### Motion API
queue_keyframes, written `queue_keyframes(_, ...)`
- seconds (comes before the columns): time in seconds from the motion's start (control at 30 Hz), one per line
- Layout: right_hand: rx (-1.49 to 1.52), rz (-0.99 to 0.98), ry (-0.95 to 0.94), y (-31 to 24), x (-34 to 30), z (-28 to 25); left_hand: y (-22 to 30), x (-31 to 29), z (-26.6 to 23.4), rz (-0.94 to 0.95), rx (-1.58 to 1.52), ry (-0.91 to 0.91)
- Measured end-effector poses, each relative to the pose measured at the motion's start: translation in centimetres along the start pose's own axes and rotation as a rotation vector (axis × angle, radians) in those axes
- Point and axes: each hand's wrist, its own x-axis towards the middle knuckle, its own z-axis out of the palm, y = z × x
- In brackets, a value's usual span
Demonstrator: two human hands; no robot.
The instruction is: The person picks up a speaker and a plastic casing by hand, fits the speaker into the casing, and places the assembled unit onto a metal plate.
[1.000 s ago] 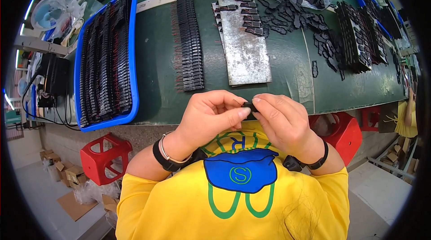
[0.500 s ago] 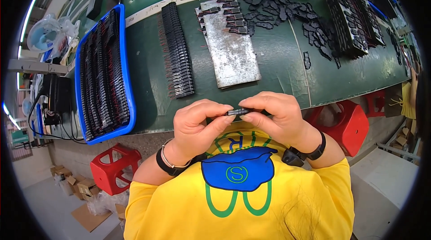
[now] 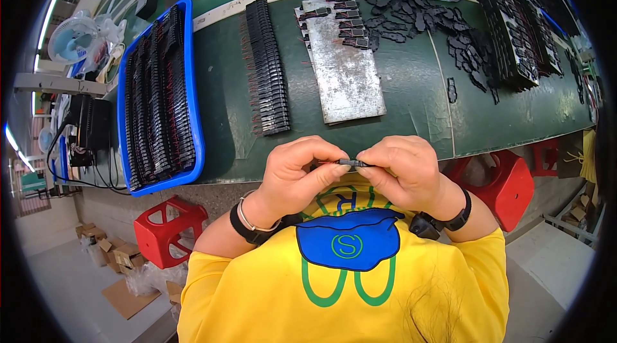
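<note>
Between my two hands, just past the table's near edge, is a small flat black plastic part (image 3: 352, 163) seen edge-on. My left hand (image 3: 302, 166) pinches its left end with thumb and fingertips. The right end is pinched the same way by my right hand (image 3: 403, 169). Fingers hide both ends of the part. Beyond my hands lies a scuffed metal plate (image 3: 350, 86), with several small black parts with red wires (image 3: 350, 23) along its far end. Left of the plate, similar black parts stand in a long row (image 3: 267, 73).
A blue tray (image 3: 197, 131) packed with rows of black parts sits at the left. Loose flat black pieces (image 3: 411, 12) heap at the far right, spilling from a plastic bag. Stacked loaded plates (image 3: 508, 41) stand farther right. Red stools (image 3: 168, 230) flank me below the green table (image 3: 411, 118).
The whole view has shifted slightly, so the table things sit a little farther right. Both hands keep their pinch on the black part, which now shows a narrower edge.
</note>
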Motion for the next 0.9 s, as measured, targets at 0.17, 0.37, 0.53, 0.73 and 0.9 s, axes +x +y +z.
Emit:
queue_keyframes(0.17, -0.013, -0.001, -0.034, -0.1, 0.2, 0.1, 1.1, 0.5, 0.0, 0.155, 0.213, 0.15)
queue_keyframes(0.37, -0.043, -0.096, -0.059, 0.5, 0.1, 1.8, 1.6, -0.3, -1.8, 0.402, 0.603, -0.036)
queue_keyframes(0.53, -0.09, 0.029, -0.171, -0.1, 1.0, 2.5, 0.5, -2.0, -2.8, 0.395, 0.672, 0.053)
queue_keyframes(0.73, -0.23, 0.018, -0.163, 0.5, 4.1, -0.5, -1.0, -2.6, -5.8, 0.384, 0.792, 0.245)
queue_keyframes(0.9, -0.39, 0.052, -0.075, 2.9, 8.0, -3.3, -1.4, -2.3, -6.4, 0.323, 0.867, 0.339)
